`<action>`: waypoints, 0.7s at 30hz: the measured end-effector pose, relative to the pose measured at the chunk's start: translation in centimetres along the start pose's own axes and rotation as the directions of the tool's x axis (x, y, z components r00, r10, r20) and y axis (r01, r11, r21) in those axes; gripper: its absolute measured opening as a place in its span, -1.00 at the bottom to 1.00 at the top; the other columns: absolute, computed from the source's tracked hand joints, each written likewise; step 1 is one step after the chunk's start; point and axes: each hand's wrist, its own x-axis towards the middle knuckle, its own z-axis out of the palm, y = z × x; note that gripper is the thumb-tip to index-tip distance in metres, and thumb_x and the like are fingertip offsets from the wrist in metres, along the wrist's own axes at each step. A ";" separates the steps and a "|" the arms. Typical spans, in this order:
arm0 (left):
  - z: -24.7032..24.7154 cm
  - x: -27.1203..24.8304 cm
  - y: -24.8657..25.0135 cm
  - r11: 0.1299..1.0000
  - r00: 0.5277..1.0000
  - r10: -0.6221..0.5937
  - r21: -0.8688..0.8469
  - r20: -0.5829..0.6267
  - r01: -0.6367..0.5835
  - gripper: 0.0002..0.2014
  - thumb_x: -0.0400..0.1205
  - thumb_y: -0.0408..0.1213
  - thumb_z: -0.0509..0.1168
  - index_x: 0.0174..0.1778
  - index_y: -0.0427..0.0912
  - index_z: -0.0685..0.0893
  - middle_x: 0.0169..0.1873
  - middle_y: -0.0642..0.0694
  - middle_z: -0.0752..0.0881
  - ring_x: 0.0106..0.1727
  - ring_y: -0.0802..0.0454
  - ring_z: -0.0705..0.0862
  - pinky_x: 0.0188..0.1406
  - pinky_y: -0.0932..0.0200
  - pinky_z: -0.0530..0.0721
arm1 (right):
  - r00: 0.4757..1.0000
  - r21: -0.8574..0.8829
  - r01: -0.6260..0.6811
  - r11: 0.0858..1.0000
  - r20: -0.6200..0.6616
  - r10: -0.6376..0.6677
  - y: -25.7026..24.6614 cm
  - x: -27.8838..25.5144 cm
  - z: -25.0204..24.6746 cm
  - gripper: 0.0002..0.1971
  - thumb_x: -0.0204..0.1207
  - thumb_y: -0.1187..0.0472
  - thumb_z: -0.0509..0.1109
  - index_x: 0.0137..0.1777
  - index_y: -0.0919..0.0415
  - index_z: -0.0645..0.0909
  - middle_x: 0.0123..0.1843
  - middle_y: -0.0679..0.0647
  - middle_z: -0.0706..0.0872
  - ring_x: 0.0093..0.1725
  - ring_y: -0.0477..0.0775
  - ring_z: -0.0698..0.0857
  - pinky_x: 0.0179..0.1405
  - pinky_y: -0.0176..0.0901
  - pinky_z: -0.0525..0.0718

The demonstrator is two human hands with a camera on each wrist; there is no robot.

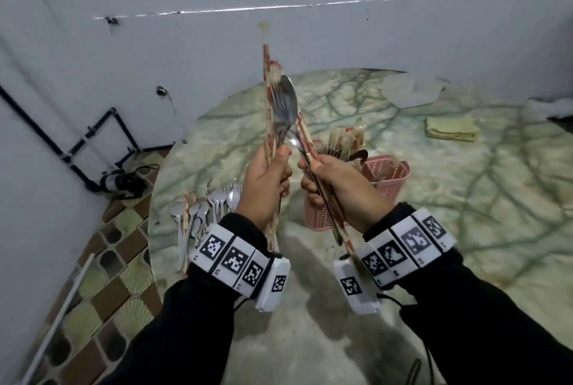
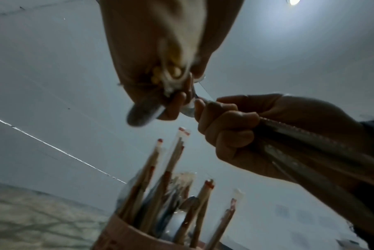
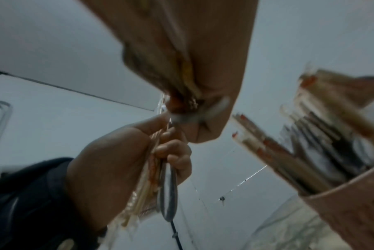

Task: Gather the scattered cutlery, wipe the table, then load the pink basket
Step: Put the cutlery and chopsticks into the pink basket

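Cutlery is gripped in both fists above the table [image 1: 465, 198]: the left hand [image 1: 263, 189] clenches a spoon [image 1: 286, 105] with wrapped chopsticks [image 1: 266, 74], the right hand [image 1: 341, 192] more chopsticks. Beyond them stands the pink basket [image 1: 387, 179], already holding forks and chopsticks, with loose spoons [image 1: 204, 207] lying left (marbled green surface). Farther off lies a folded cloth [image 1: 451, 129] near the white wall. Only the left wrist view catches a ceiling light [image 2: 294, 1].

hands [image 2: 235, 128] gripping cutlery [image 2: 310, 140] (blurred) — basket [image 2: 126, 236] below
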 end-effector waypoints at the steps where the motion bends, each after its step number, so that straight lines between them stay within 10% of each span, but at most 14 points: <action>1: 0.8 0.1 0.2 1.000 1.000 -0.006 -0.019 -0.004 0.006 -0.83 0.73 -0.28 0.04 -0.14 -0.07 0.48 -0.57 0.11 0.34 -0.60 0.25 0.29 -0.60 0.38 0.28 | 1.000 0.035 0.011 0.999 0.011 -0.011 -0.6 -0.5 -0.8 -0.77 0.72 0.31 -0.04 -0.05 0.23 0.44 -0.44 0.05 0.39 -0.55 -0.11 0.37 -0.57 -0.36 0.35; 12: 6.6 0.5 -0.8 0.977 0.991 -0.126 -0.167 0.052 0.133 -0.69 0.67 -0.43 -0.16 -0.15 -0.16 0.48 -0.63 0.12 0.35 -0.62 0.23 0.23 -0.61 0.33 0.19 | 0.972 0.243 0.178 0.954 -0.193 -0.132 -4.2 -2.8 -8.6 -0.82 0.70 0.34 0.00 0.01 0.26 0.44 -0.49 0.00 0.52 -0.59 -0.09 0.48 -0.59 -0.36 0.51; 21: 9.2 0.1 -1.7 0.980 0.986 -0.164 -0.119 -0.006 0.162 -0.73 0.65 -0.47 -0.16 -0.12 -0.16 0.43 -0.51 0.03 0.28 -0.59 0.23 0.25 -0.54 0.29 0.18 | 0.787 0.113 0.516 0.849 -0.454 -0.418 -4.8 -1.9 -13.0 -0.83 0.73 0.30 -0.02 -0.03 0.14 0.37 -0.41 -0.09 0.63 -0.42 -0.17 0.55 -0.40 -0.36 0.53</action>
